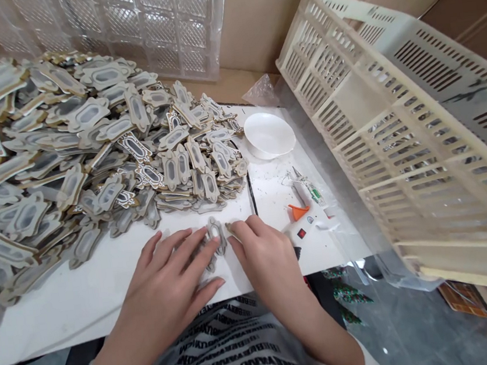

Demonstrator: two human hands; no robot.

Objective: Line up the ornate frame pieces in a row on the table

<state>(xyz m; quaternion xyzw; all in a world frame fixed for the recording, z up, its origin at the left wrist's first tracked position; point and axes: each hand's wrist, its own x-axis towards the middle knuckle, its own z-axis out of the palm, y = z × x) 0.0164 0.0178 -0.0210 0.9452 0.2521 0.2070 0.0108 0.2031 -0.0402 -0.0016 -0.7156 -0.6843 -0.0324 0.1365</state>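
Frame-shaped pieces (216, 230) are seen, head view, at the near edge of the white surface (86, 306), between the two hands: one upright in line with the body, at least one more partly covered beside it. The left hand (176, 269) is laid flat, fingers spread, its grip open, with fingertips pressed on these pieces. The right hand (264, 250) is curled just beside them; a small tan edge is glimpsed at its fingertips, but whether its grip is closed on anything cannot be told.

Progress: judged early or partial. Only a few pieces are set apart; a large pile (108, 133) is left on the surface, mostly plain grey faces up, a few patterned ones shown. No separate finished stack is seen. A glue gun (310, 227) is laid by the right hand, near a white bowl (270, 136); its use on any piece cannot be confirmed.

Hidden: the second piece under the left fingers, the bowl's inside, mostly washed out, and the crate (337, 78) contents, barely made out through slots. Pile cut off at left.
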